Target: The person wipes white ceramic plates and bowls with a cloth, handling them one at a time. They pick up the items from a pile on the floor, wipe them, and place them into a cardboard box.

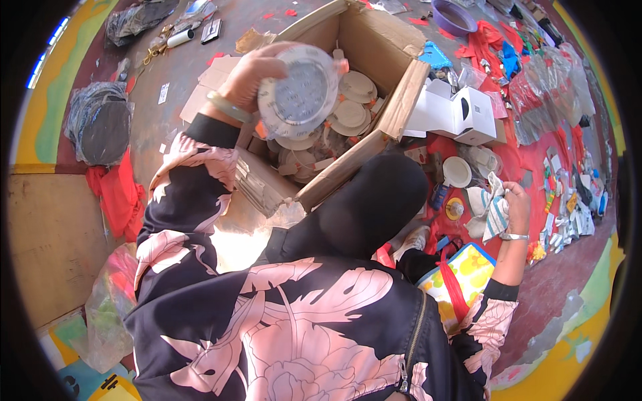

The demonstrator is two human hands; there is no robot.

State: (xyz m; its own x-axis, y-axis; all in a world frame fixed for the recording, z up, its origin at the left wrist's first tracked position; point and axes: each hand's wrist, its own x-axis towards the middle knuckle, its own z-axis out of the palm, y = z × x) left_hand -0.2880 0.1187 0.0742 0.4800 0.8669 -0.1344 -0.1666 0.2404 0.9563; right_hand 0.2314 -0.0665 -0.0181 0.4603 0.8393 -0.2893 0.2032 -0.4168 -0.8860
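My left hand (pixel 261 70) grips the rim of a round downlight (pixel 299 91) with a film-covered face that bears print. It is raised over a large open cardboard box (pixel 409 95). Inside the box lie several more round lights (pixel 349 118) with white rims, orange connectors and small white driver units. On the right, my right hand (pixel 516 203) holds a white cloth with blue-green stripes (pixel 494 213) above red fabric. Near the cloth are a small white round dish-like piece (pixel 457 172) and a yellow roll (pixel 455 208).
Opened white cartons (pixel 471 115) stand right of the box. A purple basin (pixel 454 17) sits at the top right, above plastic bags (pixel 546 95) and red cloth. Wrapped black discs (pixel 103 128) lie on the left. A floral-patterned pad (pixel 466 275) is beside my leg.
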